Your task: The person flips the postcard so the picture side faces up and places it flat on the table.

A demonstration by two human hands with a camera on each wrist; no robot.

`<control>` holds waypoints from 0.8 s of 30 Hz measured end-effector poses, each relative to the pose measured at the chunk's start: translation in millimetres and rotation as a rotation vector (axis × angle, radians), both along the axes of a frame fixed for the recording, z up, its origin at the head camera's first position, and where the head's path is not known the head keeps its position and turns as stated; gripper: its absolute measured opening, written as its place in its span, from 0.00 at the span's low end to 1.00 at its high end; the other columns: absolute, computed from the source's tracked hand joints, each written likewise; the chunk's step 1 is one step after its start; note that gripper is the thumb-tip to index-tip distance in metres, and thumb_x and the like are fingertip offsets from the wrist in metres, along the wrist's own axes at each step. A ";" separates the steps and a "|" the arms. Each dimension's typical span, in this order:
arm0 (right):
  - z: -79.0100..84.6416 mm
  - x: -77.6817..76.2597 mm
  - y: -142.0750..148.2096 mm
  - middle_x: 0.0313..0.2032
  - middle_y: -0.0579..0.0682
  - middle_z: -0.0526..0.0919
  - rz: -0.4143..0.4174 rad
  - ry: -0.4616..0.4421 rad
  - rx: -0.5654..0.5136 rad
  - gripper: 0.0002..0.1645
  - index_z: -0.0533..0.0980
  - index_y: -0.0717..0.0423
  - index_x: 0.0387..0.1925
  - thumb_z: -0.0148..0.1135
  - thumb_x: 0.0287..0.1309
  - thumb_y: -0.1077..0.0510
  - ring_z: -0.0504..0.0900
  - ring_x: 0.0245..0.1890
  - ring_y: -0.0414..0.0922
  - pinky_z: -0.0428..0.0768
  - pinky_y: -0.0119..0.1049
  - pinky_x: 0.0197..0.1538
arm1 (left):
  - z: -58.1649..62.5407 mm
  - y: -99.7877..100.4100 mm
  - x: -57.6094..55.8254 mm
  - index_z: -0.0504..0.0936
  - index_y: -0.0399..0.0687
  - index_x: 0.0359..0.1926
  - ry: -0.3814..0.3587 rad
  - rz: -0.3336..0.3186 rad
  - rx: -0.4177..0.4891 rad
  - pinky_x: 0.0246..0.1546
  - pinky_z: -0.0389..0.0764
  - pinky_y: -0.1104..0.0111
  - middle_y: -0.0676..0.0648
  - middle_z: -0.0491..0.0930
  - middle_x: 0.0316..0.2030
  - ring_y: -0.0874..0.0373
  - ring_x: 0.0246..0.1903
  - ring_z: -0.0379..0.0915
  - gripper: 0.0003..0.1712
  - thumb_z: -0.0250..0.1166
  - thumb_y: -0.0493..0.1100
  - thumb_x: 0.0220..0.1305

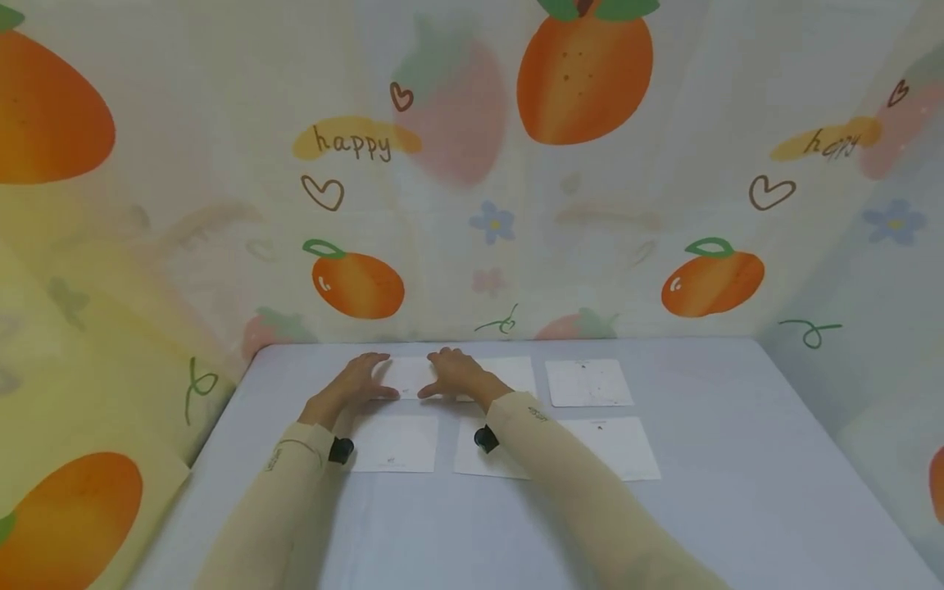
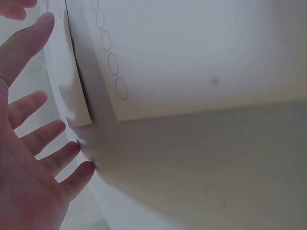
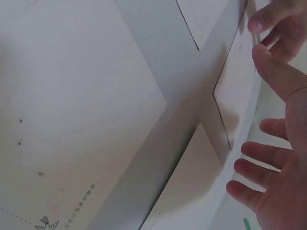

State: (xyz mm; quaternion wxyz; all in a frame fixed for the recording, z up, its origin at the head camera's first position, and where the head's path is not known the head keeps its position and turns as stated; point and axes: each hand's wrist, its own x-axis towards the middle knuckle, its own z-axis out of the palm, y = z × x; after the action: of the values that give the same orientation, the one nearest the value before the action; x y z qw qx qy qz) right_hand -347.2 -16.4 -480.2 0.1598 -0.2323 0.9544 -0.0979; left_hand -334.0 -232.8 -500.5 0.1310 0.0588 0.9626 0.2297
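Observation:
In the head view a white paper card (image 1: 409, 375) lies at the back left of the table, between my two hands. My left hand (image 1: 357, 381) is at its left side, thumb and fingers spread apart. From the other side my right hand (image 1: 459, 375) reaches over the card's right part, also with fingers spread. The left wrist view shows the left hand (image 2: 29, 158) with loose fingers beside the edge of the back card (image 2: 72, 91). In the right wrist view, fingers of the right hand (image 3: 278, 177) are extended and the palm holds nothing.
More white cards lie flat in two rows: a front left card (image 1: 394, 451), a front right card (image 1: 619, 447) and a back right card (image 1: 590, 385) among them. A pale cloth covers the table (image 1: 442, 533). Fruit-printed curtains (image 1: 516, 270) stand behind and beside it.

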 end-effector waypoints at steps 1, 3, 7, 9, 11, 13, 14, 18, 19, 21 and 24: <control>-1.1 0.1 -0.8 0.65 0.54 0.71 -0.010 -0.003 0.005 0.49 0.63 0.51 0.70 0.66 0.53 0.33 0.70 0.64 0.51 0.69 0.45 0.68 | -0.5 -0.3 -0.2 0.61 0.42 0.71 -0.010 0.002 -0.004 0.70 0.54 0.41 0.33 0.59 0.71 0.35 0.71 0.52 0.50 0.74 0.53 0.53; -4.0 -0.1 -1.6 0.66 0.53 0.71 -0.040 -0.019 0.000 0.49 0.63 0.51 0.71 0.66 0.54 0.34 0.70 0.65 0.50 0.68 0.44 0.69 | -0.9 -1.0 -0.4 0.62 0.43 0.71 -0.034 0.011 -0.010 0.70 0.54 0.42 0.34 0.59 0.71 0.36 0.71 0.52 0.49 0.74 0.53 0.53; -6.6 0.6 -2.1 0.66 0.52 0.70 -0.103 -0.072 -0.067 0.49 0.62 0.51 0.71 0.69 0.53 0.38 0.68 0.66 0.50 0.66 0.43 0.70 | -0.6 -3.0 -0.5 0.63 0.43 0.71 -0.051 0.018 -0.020 0.71 0.54 0.43 0.34 0.60 0.71 0.36 0.71 0.52 0.48 0.74 0.50 0.53; -6.5 1.2 -2.7 0.67 0.52 0.69 -0.107 -0.075 -0.089 0.49 0.62 0.51 0.71 0.70 0.52 0.40 0.67 0.66 0.50 0.66 0.43 0.71 | -0.6 -4.6 -1.0 0.63 0.43 0.70 -0.043 0.019 -0.024 0.71 0.54 0.44 0.35 0.60 0.71 0.37 0.71 0.52 0.47 0.74 0.49 0.53; -6.4 1.6 -3.3 0.69 0.53 0.68 -0.090 -0.059 -0.079 0.49 0.62 0.52 0.71 0.71 0.52 0.41 0.66 0.68 0.51 0.65 0.44 0.71 | -1.0 -5.3 -2.1 0.63 0.43 0.70 -0.036 0.018 -0.029 0.71 0.54 0.44 0.35 0.61 0.71 0.37 0.71 0.53 0.47 0.74 0.49 0.53; -6.7 1.9 -3.8 0.71 0.53 0.65 -0.070 -0.043 -0.055 0.49 0.62 0.52 0.71 0.71 0.53 0.42 0.64 0.70 0.52 0.64 0.45 0.72 | -0.7 -5.5 -3.5 0.64 0.43 0.70 -0.037 0.016 -0.029 0.71 0.55 0.44 0.35 0.60 0.71 0.37 0.71 0.53 0.47 0.75 0.49 0.52; -7.2 2.2 -3.9 0.71 0.53 0.64 -0.060 -0.036 -0.042 0.49 0.61 0.52 0.71 0.71 0.53 0.42 0.63 0.71 0.52 0.64 0.46 0.72 | -0.7 -5.4 -4.2 0.64 0.43 0.70 -0.044 0.018 -0.031 0.71 0.55 0.44 0.35 0.60 0.71 0.37 0.71 0.53 0.47 0.75 0.49 0.52; -10.5 1.9 -3.9 0.72 0.52 0.64 -0.033 -0.015 -0.008 0.48 0.61 0.52 0.72 0.69 0.55 0.41 0.61 0.72 0.53 0.62 0.48 0.73 | -0.8 -5.2 -7.4 0.63 0.44 0.71 -0.071 0.012 -0.060 0.71 0.55 0.43 0.36 0.58 0.72 0.37 0.72 0.52 0.48 0.75 0.50 0.52; -11.3 1.5 -3.9 0.72 0.51 0.64 -0.030 -0.009 -0.006 0.47 0.61 0.51 0.71 0.68 0.55 0.40 0.61 0.72 0.53 0.62 0.48 0.73 | -0.7 -5.1 -8.0 0.63 0.45 0.71 -0.074 0.006 -0.074 0.71 0.55 0.43 0.36 0.58 0.73 0.37 0.72 0.52 0.48 0.75 0.50 0.53; -12.4 0.2 -4.0 0.71 0.51 0.65 -0.021 0.008 -0.001 0.47 0.62 0.51 0.71 0.67 0.56 0.40 0.62 0.71 0.52 0.63 0.48 0.72 | 0.3 -5.0 -8.6 0.63 0.45 0.71 -0.078 -0.002 -0.095 0.71 0.55 0.44 0.36 0.58 0.73 0.38 0.72 0.52 0.48 0.74 0.50 0.53; -13.0 -2.0 -4.1 0.70 0.51 0.67 -0.007 0.032 0.000 0.46 0.63 0.52 0.70 0.67 0.55 0.39 0.65 0.69 0.53 0.64 0.49 0.71 | 3.9 -4.0 -8.5 0.63 0.45 0.71 -0.082 -0.012 -0.131 0.70 0.56 0.43 0.36 0.58 0.72 0.37 0.71 0.52 0.48 0.74 0.51 0.53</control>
State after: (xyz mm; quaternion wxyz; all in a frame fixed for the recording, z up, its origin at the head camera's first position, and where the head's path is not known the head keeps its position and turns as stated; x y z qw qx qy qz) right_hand -349.3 -20.5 -493.3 0.1443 -0.2305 0.9576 -0.0948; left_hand -342.5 -236.8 -496.6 0.1751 0.0466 0.9691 0.1674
